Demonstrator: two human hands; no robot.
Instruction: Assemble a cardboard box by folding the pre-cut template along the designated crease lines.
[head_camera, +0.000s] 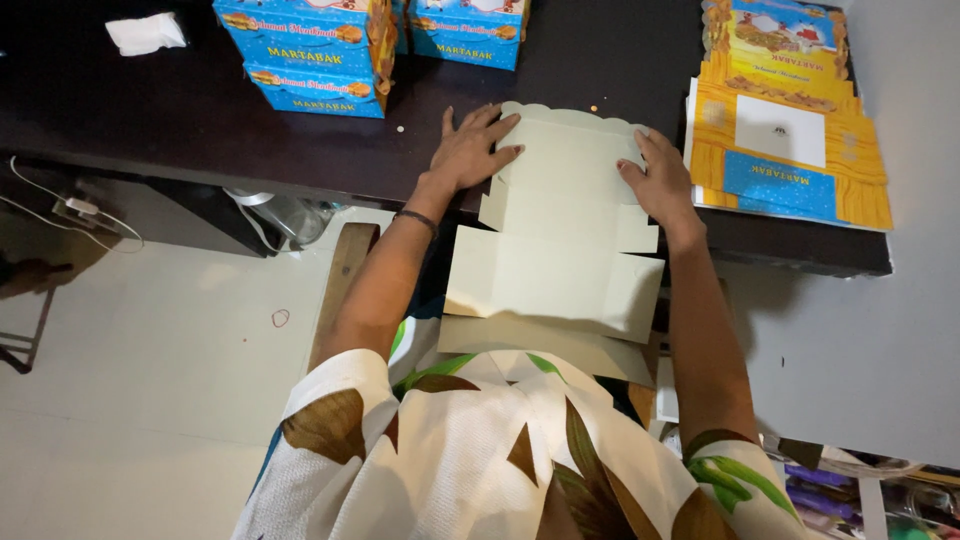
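A flat, unfolded cardboard box blank (558, 235), plain grey side up, lies across the front edge of a dark table (180, 120) and hangs over my lap. My left hand (470, 148) presses flat on its upper left corner, fingers spread. At the blank's upper right edge rests my right hand (660, 180), fingers laid on the card. Neither hand grips anything.
Folded blue and orange boxes (315, 50) are stacked at the table's back, with another (468, 32) beside them. A pile of flat printed blanks (785, 130) lies at the right. A white tissue (146, 33) sits back left. Cables (70, 208) hang below.
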